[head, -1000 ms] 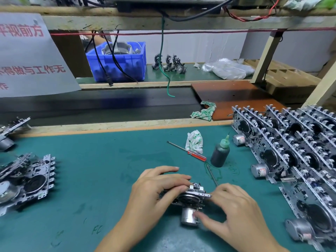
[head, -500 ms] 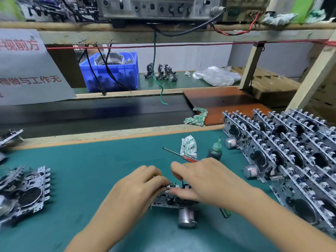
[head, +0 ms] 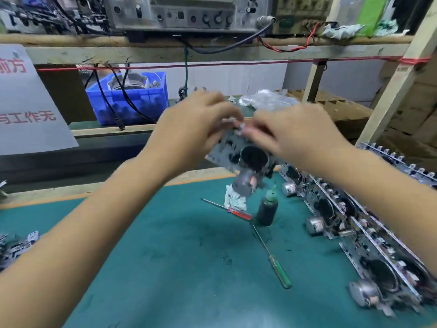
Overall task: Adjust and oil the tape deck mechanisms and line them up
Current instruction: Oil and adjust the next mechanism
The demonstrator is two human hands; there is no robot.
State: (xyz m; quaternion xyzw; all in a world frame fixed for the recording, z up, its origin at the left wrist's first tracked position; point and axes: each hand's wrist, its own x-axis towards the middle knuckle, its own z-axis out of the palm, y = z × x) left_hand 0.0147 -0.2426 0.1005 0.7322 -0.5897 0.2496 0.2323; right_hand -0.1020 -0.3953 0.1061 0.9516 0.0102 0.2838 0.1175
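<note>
At centre frame, held up off the green bench: one tape deck mechanism, tilted, motor end hanging down, blurred. Gripped on its left edge by the left hand, fingers curled round it; pinched at its top edge by the right hand. Below it on the bench: a white rag, a red-handled screwdriver, a dark oil bottle standing upright, and nearer the bottom a green-handled screwdriver. Along the right side, a row of more mechanisms lined up side by side. Upper left, a blue crate behind the bench.
</note>
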